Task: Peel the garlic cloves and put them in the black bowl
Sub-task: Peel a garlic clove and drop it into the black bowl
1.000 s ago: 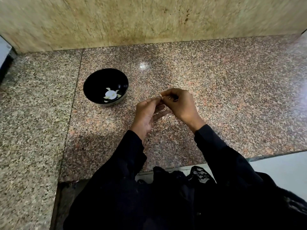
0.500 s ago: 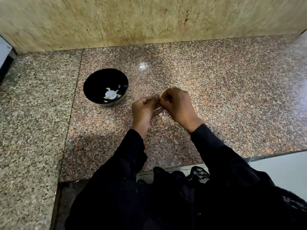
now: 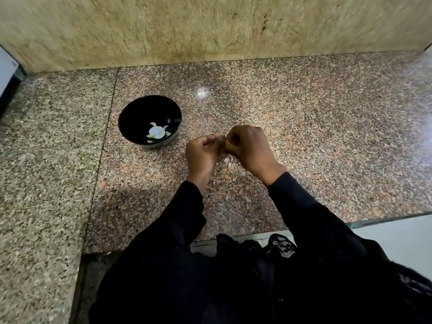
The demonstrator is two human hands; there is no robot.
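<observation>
The black bowl [image 3: 131, 118] sits on the granite counter, left of my hands, with pale garlic [image 3: 157, 132] and bits of skin at its bottom. My left hand [image 3: 202, 155] and my right hand [image 3: 250, 146] meet fingertip to fingertip above the counter, both with fingers curled. They pinch something small between them, most likely a garlic clove, but the fingers hide it almost entirely.
The speckled granite counter [image 3: 327, 136] runs to a stone wall [image 3: 210, 26] at the back. A seam splits it from a greyer slab [image 3: 46, 160] on the left. The counter's front edge lies near my body, with a white surface [image 3: 397, 237] below right.
My hands have turned and curled tighter around the small thing, drifting slightly toward me. The left fingers, spread out a second ago, are now folded in. The bowl has not moved.
</observation>
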